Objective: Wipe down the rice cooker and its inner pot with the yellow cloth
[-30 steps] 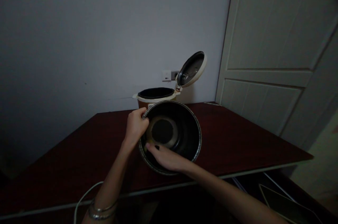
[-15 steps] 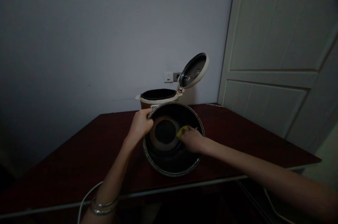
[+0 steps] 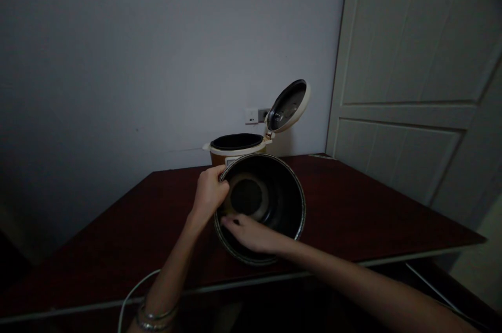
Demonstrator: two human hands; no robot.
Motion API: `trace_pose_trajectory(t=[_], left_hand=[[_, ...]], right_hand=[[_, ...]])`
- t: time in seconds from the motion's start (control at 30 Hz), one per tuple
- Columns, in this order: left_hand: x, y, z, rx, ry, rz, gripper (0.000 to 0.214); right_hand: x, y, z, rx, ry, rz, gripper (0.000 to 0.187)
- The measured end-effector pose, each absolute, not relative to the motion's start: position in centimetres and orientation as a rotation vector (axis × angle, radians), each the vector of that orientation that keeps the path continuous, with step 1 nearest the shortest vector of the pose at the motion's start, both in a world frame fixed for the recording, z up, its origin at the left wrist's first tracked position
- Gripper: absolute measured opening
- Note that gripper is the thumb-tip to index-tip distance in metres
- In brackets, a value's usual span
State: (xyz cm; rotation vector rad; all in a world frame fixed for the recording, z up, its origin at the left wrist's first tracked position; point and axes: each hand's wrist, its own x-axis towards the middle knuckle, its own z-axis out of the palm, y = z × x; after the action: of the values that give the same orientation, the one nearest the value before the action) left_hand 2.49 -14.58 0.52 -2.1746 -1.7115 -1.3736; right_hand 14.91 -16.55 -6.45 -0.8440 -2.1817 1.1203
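Observation:
A black inner pot (image 3: pixel 300 202) with a patterned rim is tilted towards me on the dark red table (image 3: pixel 372 207). My left hand (image 3: pixel 209 194) is closed on the pot's left rim and holds it steady. My right hand (image 3: pixel 249 233) reaches inside the pot and presses against the near-left inner wall. Its fingers cover a yellow sponge, which is almost hidden now. Metal bangles (image 3: pixel 155 317) sit on my left wrist.
Behind the pot stands a cream rice cooker (image 3: pixel 235 146) with its lid (image 3: pixel 288 105) swung up. A wall outlet (image 3: pixel 254 115) is behind it. A white cord (image 3: pixel 131 291) hangs off the table's front edge. A white door (image 3: pixel 411 87) is at the right.
My right hand went from the pot's near wall to its right inner side, showing a yellow sponge, then back to the near-left wall. My left hand stayed on the rim.

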Motion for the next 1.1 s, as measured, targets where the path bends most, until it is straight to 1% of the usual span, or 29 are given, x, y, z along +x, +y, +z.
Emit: trace_pose_trajectory(t=[0.07, 0.13, 0.23, 0.3, 0.37, 0.43, 0.5, 0.57, 0.63, 0.7, 0.77, 0.8, 0.87, 0.93, 1.0, 1.03, 1.1], left_hand=[[2.6, -14.5, 0.6, -2.154, -1.729, -1.351, 0.014], [2.3, -14.2, 0.6, -2.155, -1.739, -1.331, 0.014], [1.5, -13.7, 0.3, -2.174, -1.763, -1.324, 0.016], [1.0, -13.3, 0.1, -2.185, -1.796, -1.336, 0.017], [0.7, -13.0, 0.0, -2.207, -1.814, -1.344, 0.018], [0.7, -12.8, 0.0, -2.240, -1.795, -1.337, 0.020], [1.0, -12.6, 0.3, -2.277, -1.768, -1.319, 0.022], [1.4, -12.4, 0.5, -2.321, -1.761, -1.309, 0.024], [1.6, -12.2, 0.8, -2.359, -1.783, -1.308, 0.027], [1.7, -12.0, 1.0, -2.391, -1.811, -1.316, 0.031], [1.6, -11.8, 1.0, -2.415, -1.820, -1.321, 0.032], [1.6, -11.8, 1.0, -2.422, -1.817, -1.313, 0.031], [1.7, -11.7, 1.0, -2.416, -1.801, -1.294, 0.028], [1.9, -11.9, 1.0, -2.397, -1.773, -1.274, 0.025], [2.3, -12.2, 1.0, -2.376, -1.738, -1.269, 0.021], [2.5, -12.4, 1.0, -2.361, -1.728, -1.265, 0.021], [2.8, -12.7, 1.1, -2.308, -1.730, -1.256, 0.020]], right_hand=[[13.5, -16.9, -6.3, -0.751, -1.869, 1.216, 0.043], [13.1, -17.4, -6.5, -0.661, -1.768, 1.244, 0.044], [15.2, -17.7, -7.2, -0.676, -2.001, 1.184, 0.039], [17.8, -17.4, -7.4, -0.841, -2.322, 1.051, 0.033], [20.4, -16.7, -7.0, -1.137, -2.627, 0.781, 0.030], [22.3, -15.4, -6.0, -1.435, -2.821, 0.321, 0.031], [23.2, -13.7, -4.8, -1.536, -2.908, -0.137, 0.028], [23.4, -11.7, -3.6, -1.437, -2.914, -0.503, 0.025], [23.4, -9.6, -2.7, -1.185, -2.877, -0.786, 0.027], [23.7, -8.0, -2.0, -0.905, -2.833, -0.978, 0.029], [24.1, -7.2, -1.8, -0.753, -2.802, -1.060, 0.030], [24.4, -7.2, -1.9, -0.766, -2.789, -1.062, 0.030], [24.7, -8.0, -2.4, -0.934, -2.794, -0.984, 0.028], [24.6, -9.4, -3.3, -1.198, -2.870, -0.766, 0.023], [23.9, -11.1, -4.0, -1.387, -2.999, -0.394, 0.025], [23.4, -11.9, -4.2, -1.392, -3.071, -0.169, 0.029], [21.9, -13.2, -4.5, -1.255, -3.145, 0.271, 0.034]])
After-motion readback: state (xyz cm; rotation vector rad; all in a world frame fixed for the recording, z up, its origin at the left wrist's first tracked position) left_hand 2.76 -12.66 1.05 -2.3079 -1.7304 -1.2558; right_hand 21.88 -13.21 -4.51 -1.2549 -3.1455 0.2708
